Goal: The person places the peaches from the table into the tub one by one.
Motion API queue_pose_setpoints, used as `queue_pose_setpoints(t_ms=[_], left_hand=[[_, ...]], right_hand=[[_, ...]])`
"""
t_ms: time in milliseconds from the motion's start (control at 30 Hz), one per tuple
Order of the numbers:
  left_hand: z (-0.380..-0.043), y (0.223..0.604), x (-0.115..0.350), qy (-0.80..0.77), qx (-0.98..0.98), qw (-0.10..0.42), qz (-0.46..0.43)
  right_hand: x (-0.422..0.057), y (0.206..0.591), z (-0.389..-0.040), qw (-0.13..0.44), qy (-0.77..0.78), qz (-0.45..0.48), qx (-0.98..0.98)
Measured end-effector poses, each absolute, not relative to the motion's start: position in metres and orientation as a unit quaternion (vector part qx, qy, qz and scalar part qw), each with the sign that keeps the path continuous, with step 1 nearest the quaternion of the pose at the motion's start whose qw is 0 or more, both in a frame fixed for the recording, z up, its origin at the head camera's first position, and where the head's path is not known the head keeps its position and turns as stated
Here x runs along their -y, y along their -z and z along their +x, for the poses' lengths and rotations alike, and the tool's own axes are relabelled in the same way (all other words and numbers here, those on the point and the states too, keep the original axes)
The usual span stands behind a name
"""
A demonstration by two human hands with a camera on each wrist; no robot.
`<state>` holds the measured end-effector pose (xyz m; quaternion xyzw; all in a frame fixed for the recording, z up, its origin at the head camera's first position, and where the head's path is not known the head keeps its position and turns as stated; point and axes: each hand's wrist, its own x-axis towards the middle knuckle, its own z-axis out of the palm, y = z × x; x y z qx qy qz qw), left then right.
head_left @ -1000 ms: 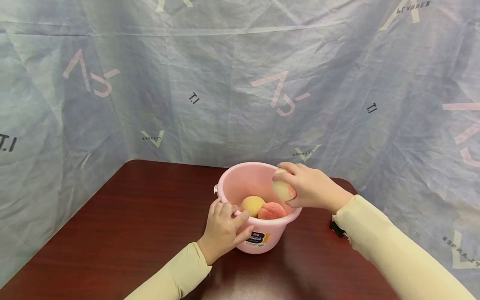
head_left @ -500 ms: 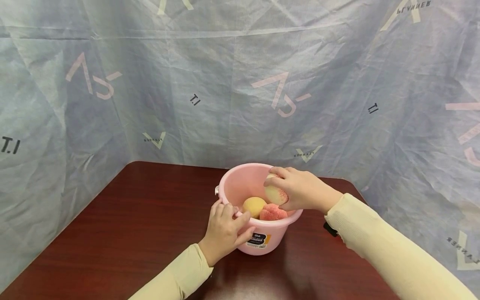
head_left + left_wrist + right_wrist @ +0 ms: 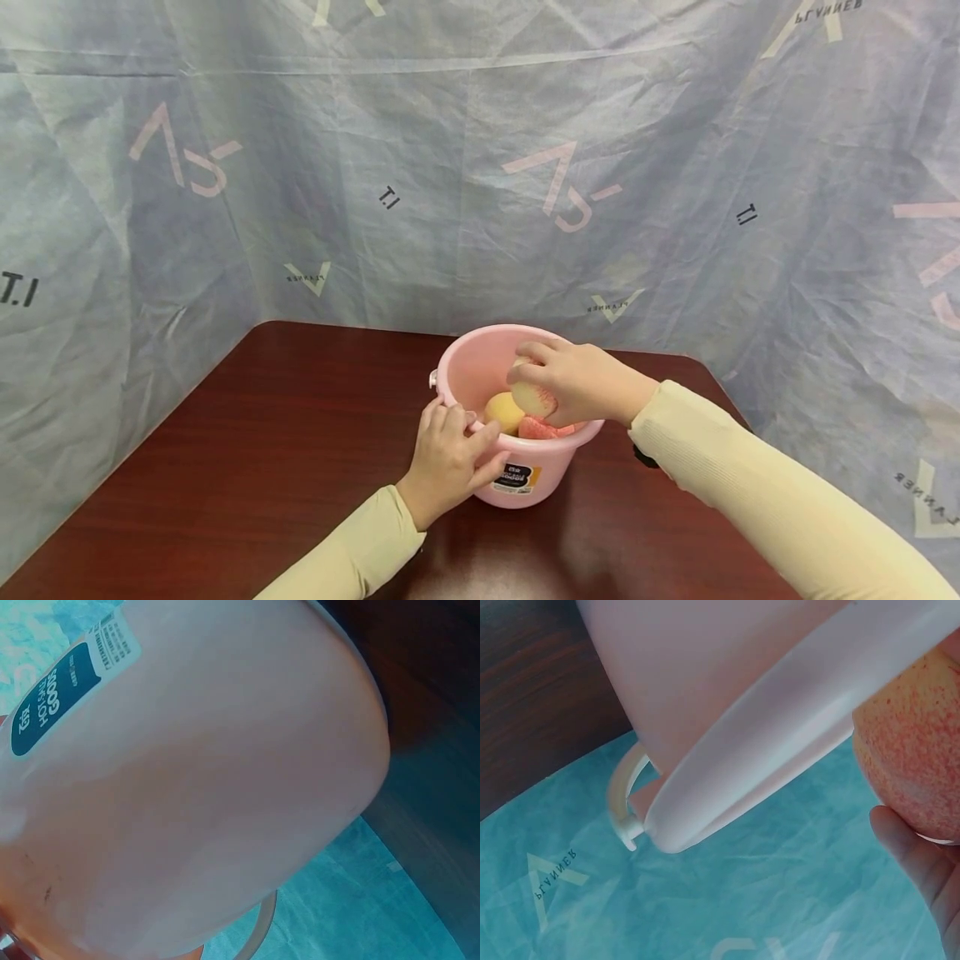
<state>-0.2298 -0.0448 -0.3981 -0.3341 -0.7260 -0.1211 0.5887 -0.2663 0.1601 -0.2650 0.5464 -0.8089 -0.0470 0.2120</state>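
A pink plastic bucket [image 3: 551, 473] with a dark label stands upright on the table. My left hand [image 3: 448, 454] holds its near left rim, fingers over the edge and thumb along the outer wall. From the right, my right hand [image 3: 588, 382] reaches over the opening, gripping a pale yellow peach [image 3: 529, 397] with a red blush. That peach [image 3: 916, 746] shows large in the right wrist view, thumb beneath it. Inside the bucket lie a yellow round fruit [image 3: 502, 412] and a red peach [image 3: 536, 428], partly covered by the held one. The left wrist view shows mostly bucket wall [image 3: 217, 772].
Dark red-brown wood makes up the tabletop [image 3: 300, 433]. Behind it and at both sides hangs a grey-blue printed cloth [image 3: 420, 167]. The bucket's pale handle [image 3: 621, 791] hangs down along its outside.
My right hand has moved left and slightly down with the peach, from the bucket's right rim to over the fruit inside. My left hand stays at the rim.
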Motion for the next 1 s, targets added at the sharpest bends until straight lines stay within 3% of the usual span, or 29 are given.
queue_pose_setpoints(t_ms=[400, 1000], left_hand=[[-0.23, 0.398, 0.044, 0.125, 0.724, 0.589, -0.337], [-0.23, 0.401, 0.043, 0.127, 0.728, 0.587, -0.331]], right_hand=[[-0.152, 0.264, -0.271, 0.172, 0.056, 0.541, 0.821], [-0.143, 0.268, -0.274, 0.162, 0.082, 0.559, 0.809]])
